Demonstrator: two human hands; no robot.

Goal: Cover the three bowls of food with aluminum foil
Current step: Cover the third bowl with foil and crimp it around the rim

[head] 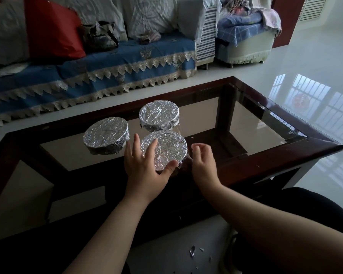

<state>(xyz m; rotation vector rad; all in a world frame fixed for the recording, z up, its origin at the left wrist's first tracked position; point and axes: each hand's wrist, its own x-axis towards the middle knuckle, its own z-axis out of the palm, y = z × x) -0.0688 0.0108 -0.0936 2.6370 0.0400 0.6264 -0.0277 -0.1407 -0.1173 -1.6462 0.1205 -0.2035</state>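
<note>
Step in hand: finishing the third and last cover. All three bowls already wear foil, so by my judgement the task is nearly done and I am only smoothing the nearest one.

My left hand (145,167): fingers straight and spread, laid flat on the top and near rim of the nearest foil-covered bowl (166,149), thumb against its edge at 6 o'clock. It presses and does not grip.

My right hand (203,165): just beside the same bowl at its 3 o'clock, fingers loosely curled, holding nothing. I cannot tell whether it touches the foil skirt.

Next move, as I judge it: run both hands round the rim to crimp the foil down on the side wall, chiefly at 3 to 5 o'clock, where a dark patch shows below the foil; then lift away without tearing the thin sheet.

Count, on the glass-topped table (269,107):
- Bowls under foil: three. The nearest lies at the table's 6 o'clock. From it, the left bowl (106,134) sits at 10 o'clock and the far bowl (158,115) at 12 o'clock. The three stand near one another, the near and far ones almost meeting.
- Bowls uncovered: none seen.
- Foil roll or spare sheet: none in view.
- Hands: two, both mine.
- Foil scraps (192,251): a few small bits on the floor at 6 o'clock, below the table edge.
</note>
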